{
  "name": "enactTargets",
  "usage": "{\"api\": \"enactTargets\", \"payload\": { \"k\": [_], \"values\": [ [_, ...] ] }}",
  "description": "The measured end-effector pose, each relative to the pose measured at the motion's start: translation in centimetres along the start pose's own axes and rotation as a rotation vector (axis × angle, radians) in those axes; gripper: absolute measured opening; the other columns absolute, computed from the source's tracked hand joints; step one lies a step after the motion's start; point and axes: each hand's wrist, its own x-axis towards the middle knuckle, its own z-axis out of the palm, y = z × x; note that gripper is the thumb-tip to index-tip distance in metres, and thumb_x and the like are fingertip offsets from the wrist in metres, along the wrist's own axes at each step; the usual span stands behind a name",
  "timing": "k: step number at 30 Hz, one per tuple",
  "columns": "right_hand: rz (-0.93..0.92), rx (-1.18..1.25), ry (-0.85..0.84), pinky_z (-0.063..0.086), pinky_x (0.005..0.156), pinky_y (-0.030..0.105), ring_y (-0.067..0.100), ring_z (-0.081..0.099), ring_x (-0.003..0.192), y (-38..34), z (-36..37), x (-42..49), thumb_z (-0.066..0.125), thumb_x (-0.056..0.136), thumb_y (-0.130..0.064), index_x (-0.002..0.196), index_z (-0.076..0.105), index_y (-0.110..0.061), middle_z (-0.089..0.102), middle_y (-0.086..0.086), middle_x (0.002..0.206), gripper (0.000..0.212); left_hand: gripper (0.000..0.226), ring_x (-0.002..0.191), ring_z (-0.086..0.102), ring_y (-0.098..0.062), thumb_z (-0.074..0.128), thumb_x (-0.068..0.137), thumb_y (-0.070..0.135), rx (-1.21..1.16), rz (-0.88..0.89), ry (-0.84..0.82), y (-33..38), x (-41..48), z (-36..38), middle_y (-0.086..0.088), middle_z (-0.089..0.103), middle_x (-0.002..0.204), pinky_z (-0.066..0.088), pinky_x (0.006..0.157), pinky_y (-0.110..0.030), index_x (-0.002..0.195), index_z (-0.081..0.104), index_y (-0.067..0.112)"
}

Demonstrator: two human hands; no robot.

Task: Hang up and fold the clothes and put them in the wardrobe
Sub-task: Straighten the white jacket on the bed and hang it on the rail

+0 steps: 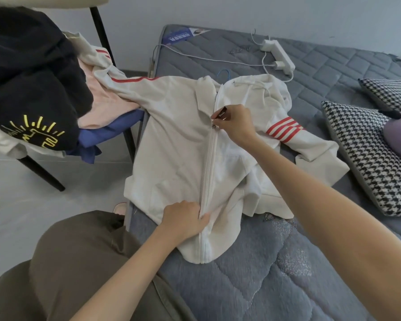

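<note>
The white jacket [176,144] lay front-up on the grey mattress [333,66] under both hands. The left hand [183,220] gripped the cloth beside the zipper [207,181] near the hem. The right hand [235,125], farther up, pinched the zip pull [214,126]. Beyond it a blue hanger hook [225,74] showed at the collar. The mattress label [180,36] bore white writing, too blurred to read. Left of both hands, a black garment [30,72] carried a yellow print.

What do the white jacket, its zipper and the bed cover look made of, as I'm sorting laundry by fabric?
White jacket: soft matte knit, perhaps cotton blend; it rumples limply without sheen. Zipper: white, matte, likely plastic. Bed cover: grey quilted textile, shown by stitched panels.
</note>
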Motion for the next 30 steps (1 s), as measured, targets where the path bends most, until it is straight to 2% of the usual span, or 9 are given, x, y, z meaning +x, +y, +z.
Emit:
{"api": "enactTargets", "payload": {
  "k": [2,5,8,12,15,18,24,28,30],
  "values": [
    [-0.029,0.036,-0.031,0.050,0.066,0.012,0.006,0.066,0.062,-0.4,-0.5,0.4,0.069,0.080,-0.001,0.085,0.074,-0.006,0.072,0.005,0.075,0.009,0.047,0.070,0.055,-0.013,0.045,0.084,0.067,-0.069,-0.051,0.007,0.6,1.2,-1.0,0.009,0.059,0.075,0.038,0.060,-0.026,0.078,0.057,0.022],
    [-0.041,0.085,-0.099,0.056,0.072,0.021,0.015,0.070,0.071,-0.7,-2.0,1.2,0.072,0.079,-0.002,0.085,0.075,-0.006,0.073,0.005,0.078,0.008,0.057,0.077,0.058,-0.015,0.042,0.079,0.074,-0.166,-0.136,0.096,2.2,3.9,-3.5,0.007,0.061,0.082,0.042,0.064,-0.029,0.091,0.056,0.020],
    [-0.059,0.078,-0.158,0.057,0.073,0.023,0.014,0.070,0.073,-0.8,-3.2,1.8,0.074,0.078,-0.003,0.085,0.075,-0.009,0.074,0.004,0.078,0.009,0.057,0.085,0.061,-0.026,0.036,0.088,0.068,-0.174,-0.161,0.254,3.8,7.5,-6.7,-0.002,0.062,0.089,0.046,0.071,-0.034,0.095,0.050,0.013],
    [-0.096,0.087,-0.188,0.051,0.065,0.015,0.001,0.064,0.064,-0.6,-4.2,3.1,0.075,0.077,-0.003,0.081,0.075,-0.011,0.071,-0.005,0.071,0.010,0.045,0.098,0.060,-0.033,0.027,0.100,0.045,-0.128,-0.171,0.318,5.3,11.0,-10.2,-0.011,0.063,0.106,0.039,0.074,-0.035,0.122,0.047,0.011],
    [-0.143,-0.019,-0.206,0.043,0.061,0.007,-0.004,0.063,0.062,-0.3,-4.0,4.1,0.076,0.075,-0.004,0.075,0.073,-0.018,0.070,-0.011,0.068,0.014,0.031,0.097,0.060,-0.032,0.028,0.101,0.026,-0.058,-0.143,0.269,5.5,11.6,-10.3,-0.011,0.062,0.107,0.036,0.071,-0.033,0.119,0.049,0.012],
    [-0.141,-0.068,-0.150,0.044,0.064,0.010,0.000,0.065,0.067,0.2,-3.4,6.0,0.075,0.074,-0.004,0.071,0.071,-0.022,0.072,-0.006,0.072,0.019,0.028,0.099,0.060,-0.032,0.029,0.100,0.023,-0.028,-0.123,0.200,4.9,11.5,-9.7,-0.011,0.062,0.109,0.040,0.075,-0.034,0.112,0.052,0.011],
    [-0.073,-0.120,0.054,0.035,0.055,0.004,-0.010,0.057,0.059,0.5,-2.4,13.5,0.069,0.077,-0.003,0.071,0.069,-0.022,0.067,-0.010,0.065,0.020,0.039,0.104,0.059,-0.033,0.023,0.103,0.034,-0.134,-0.081,0.049,2.6,11.6,-9.5,-0.013,0.063,0.113,0.045,0.090,-0.038,0.114,0.053,0.011],
    [-0.070,-0.202,0.072,0.041,0.066,0.012,0.009,0.065,0.076,0.6,-1.0,16.3,0.063,0.079,-0.001,0.076,0.070,-0.018,0.070,-0.004,0.073,0.020,0.042,0.104,0.059,-0.031,0.022,0.102,0.039,-0.118,-0.078,-0.063,1.0,12.4,-9.6,-0.010,0.063,0.112,0.041,0.085,-0.035,0.114,0.054,0.014],
    [-0.050,-0.263,-0.049,0.044,0.074,0.021,0.014,0.066,0.086,1.1,-0.6,17.0,0.065,0.082,-0.006,0.083,0.071,-0.016,0.071,-0.002,0.082,0.012,0.050,0.103,0.059,-0.027,0.022,0.100,0.051,-0.109,-0.079,-0.161,0.3,13.0,-9.7,-0.006,0.063,0.109,0.042,0.085,-0.032,0.111,0.055,0.016]
  ]
}}
